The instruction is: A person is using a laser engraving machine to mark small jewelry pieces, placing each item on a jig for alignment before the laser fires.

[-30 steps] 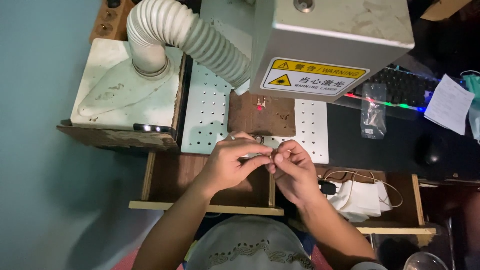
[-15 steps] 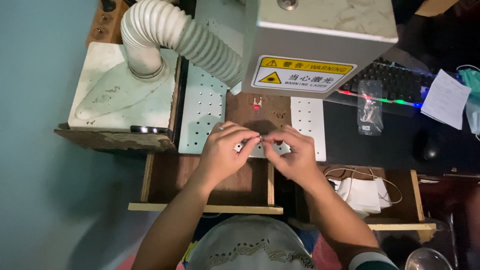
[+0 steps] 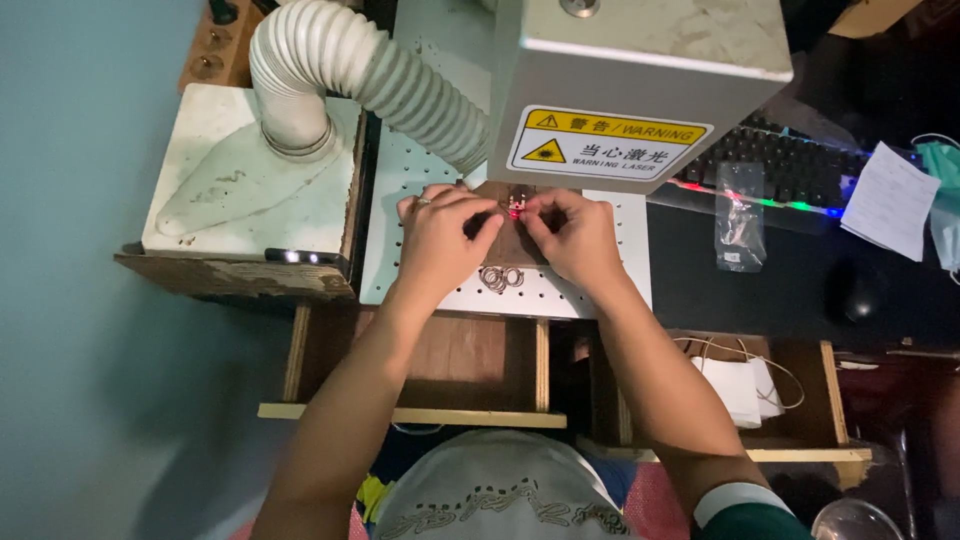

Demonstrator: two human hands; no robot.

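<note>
Both hands have moved up the frame to centre: the left hand (image 3: 440, 235) and right hand (image 3: 572, 232) now pinch a small piece (image 3: 514, 208) closed-fingered under the grey machine head (image 3: 640, 90), so positioning seems underway. Metal rings (image 3: 500, 277) lie just below on the perforated plate (image 3: 600, 290).

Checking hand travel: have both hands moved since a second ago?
Yes. Both the left hand and right hand moved forward from the drawer edge toward the machine head.

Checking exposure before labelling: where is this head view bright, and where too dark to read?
Head view: red glow marks the small piece between left hand and right hand; white perforated metal plate well lit; right desk around the backlit black keyboard murky.
</note>
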